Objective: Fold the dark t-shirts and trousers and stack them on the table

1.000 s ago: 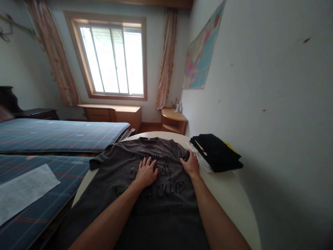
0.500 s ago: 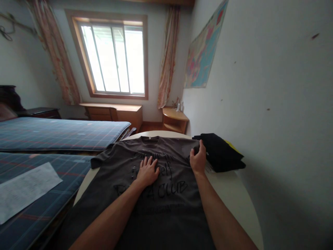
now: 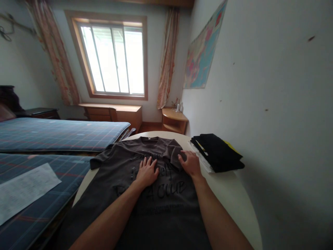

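Note:
A dark grey T-shirt with black lettering lies on the round pale table, its collar at the far side. My left hand rests flat on the chest print with its fingers spread. At the shirt's right edge, my right hand is open, thumb and fingers apart, by the sleeve, which is folded inward over the chest. The opposite sleeve still points outward past the table's left edge.
Folded black clothes with a yellow patch are stacked on the table's right side, close to the white wall. On the left are plaid mattresses, one bearing a paper sheet. A corner shelf stands beyond the table.
My right hand has moved left, bringing the right sleeve inward over the shirt's chest, and its fingers have loosened. The clothes stack is now more exposed. My left hand has stayed in place.

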Demonstrator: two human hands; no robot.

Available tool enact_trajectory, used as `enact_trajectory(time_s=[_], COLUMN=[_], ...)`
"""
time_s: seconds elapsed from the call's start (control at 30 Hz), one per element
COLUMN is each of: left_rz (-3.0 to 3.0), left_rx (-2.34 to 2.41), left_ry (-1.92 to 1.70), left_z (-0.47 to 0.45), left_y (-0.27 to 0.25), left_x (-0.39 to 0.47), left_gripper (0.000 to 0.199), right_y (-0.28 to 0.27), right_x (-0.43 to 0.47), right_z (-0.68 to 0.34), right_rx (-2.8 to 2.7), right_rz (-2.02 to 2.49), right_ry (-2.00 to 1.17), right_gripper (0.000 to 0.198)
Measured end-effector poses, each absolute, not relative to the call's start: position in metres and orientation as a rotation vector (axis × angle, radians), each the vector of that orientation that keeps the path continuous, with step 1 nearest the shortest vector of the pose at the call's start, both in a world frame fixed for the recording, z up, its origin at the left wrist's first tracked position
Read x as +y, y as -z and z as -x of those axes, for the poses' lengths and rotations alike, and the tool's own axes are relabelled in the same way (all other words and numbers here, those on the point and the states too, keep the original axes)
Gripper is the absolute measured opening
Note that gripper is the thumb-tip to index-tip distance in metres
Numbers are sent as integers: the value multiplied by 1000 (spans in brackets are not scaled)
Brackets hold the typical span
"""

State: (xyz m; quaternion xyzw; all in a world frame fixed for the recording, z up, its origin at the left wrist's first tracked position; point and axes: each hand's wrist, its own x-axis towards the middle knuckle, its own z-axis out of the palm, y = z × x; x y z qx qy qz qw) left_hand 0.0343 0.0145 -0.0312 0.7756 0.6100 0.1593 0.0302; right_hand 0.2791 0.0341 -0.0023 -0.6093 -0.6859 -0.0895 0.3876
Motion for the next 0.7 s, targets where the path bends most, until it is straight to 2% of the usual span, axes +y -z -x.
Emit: enact_trajectory(time_s=[0.13, 0.23, 0.33, 0.5, 0.7], left_rz=[-2404, -2516, -2627, -2668, -2537], left_rx=[1847, 1739, 1575, 1403, 1591], left_ry=[-592, -730, -774, -658, -652], left_z=[-35, -39, -46, -60, -78], left_y=[29, 23, 19, 12, 7], left_x=[15, 12, 8, 10, 28], left_gripper=[53, 49, 46, 48, 31], right_y=[5, 4, 4, 8, 13], right_x=[31, 27, 25, 26, 31], right_z=[-266, -258, -258, -265, -272], right_rx=[-1945, -2075, -2078, -1976, -1786], right_rz=[1496, 1434, 1461, 1490, 1343], right_ry=[194, 140, 57, -66, -148], right_gripper=[48, 52, 48, 29, 34])
